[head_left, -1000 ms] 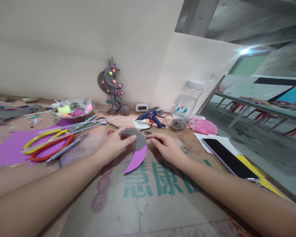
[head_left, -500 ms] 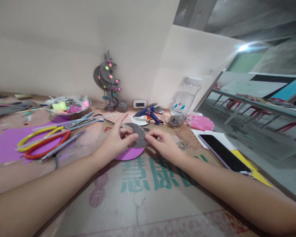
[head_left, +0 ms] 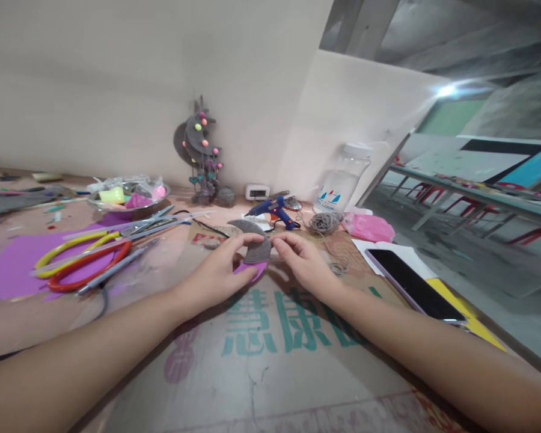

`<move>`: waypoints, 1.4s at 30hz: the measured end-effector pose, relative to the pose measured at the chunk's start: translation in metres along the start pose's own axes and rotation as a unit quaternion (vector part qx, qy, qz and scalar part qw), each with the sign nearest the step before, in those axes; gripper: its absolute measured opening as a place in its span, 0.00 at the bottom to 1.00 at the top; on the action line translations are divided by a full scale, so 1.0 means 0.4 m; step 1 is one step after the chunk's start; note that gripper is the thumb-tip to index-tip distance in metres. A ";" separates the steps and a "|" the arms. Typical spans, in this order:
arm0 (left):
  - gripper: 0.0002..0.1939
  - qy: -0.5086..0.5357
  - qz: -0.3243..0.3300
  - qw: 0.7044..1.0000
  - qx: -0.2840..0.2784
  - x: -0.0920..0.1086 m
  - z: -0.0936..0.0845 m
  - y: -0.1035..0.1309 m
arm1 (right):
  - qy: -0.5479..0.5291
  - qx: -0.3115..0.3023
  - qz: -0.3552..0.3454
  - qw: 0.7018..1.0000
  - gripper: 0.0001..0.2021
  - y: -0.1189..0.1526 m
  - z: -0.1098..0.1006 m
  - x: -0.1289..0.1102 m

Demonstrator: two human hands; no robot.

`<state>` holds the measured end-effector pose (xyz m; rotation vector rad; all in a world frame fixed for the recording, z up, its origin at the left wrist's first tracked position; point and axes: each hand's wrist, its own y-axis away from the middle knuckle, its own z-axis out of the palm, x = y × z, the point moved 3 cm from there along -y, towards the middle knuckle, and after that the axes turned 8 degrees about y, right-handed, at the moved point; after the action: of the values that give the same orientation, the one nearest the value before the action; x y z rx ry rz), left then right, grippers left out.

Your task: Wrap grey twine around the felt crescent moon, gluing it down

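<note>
A grey felt crescent (head_left: 256,251) is between my hands, above the printed cardboard. My left hand (head_left: 223,264) grips it from the left, with the index finger across the felt and the thumb at the lower edge. Under the felt, a purple piece (head_left: 260,269) shows by the thumb; whether the two are joined I cannot tell. My right hand (head_left: 300,258) is closed in a pinch at the crescent's right edge. Just beyond stands a blue glue gun (head_left: 275,209) with a small red light. A ball of grey yarn (head_left: 325,222) lies to its right.
Red-and-yellow-handled scissors (head_left: 88,255) lie on a purple sheet (head_left: 9,264) at left, near a metal bowl (head_left: 100,205) of craft bits. A grey felt hanging (head_left: 198,147) is against the wall. At right are a water bottle (head_left: 342,180), pink bag (head_left: 368,227) and phone (head_left: 412,285).
My left hand has brought its raised index finger down over the felt, and its thumb has dropped to the lower edge. The purple piece is now more covered. My right hand still pinches at the edge.
</note>
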<state>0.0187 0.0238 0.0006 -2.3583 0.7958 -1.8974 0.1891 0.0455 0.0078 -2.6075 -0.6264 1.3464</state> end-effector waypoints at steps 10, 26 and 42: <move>0.21 0.010 0.005 1.000 0.020 0.004 -0.001 -0.004 | -0.219 -0.098 0.097 0.966 0.22 0.024 0.038 -0.005; 0.23 -0.063 0.019 0.997 0.034 -0.001 -0.005 -0.001 | -0.002 -0.043 0.044 0.998 0.15 0.011 0.022 -0.001; 0.23 -0.070 0.019 0.997 0.013 0.007 -0.003 0.003 | -0.023 -0.064 0.096 0.993 0.10 0.016 0.025 -0.003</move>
<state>0.0174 0.0219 0.0033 -2.4103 0.7935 -1.6946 0.1824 0.0384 0.0010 -2.8086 -0.4936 1.4686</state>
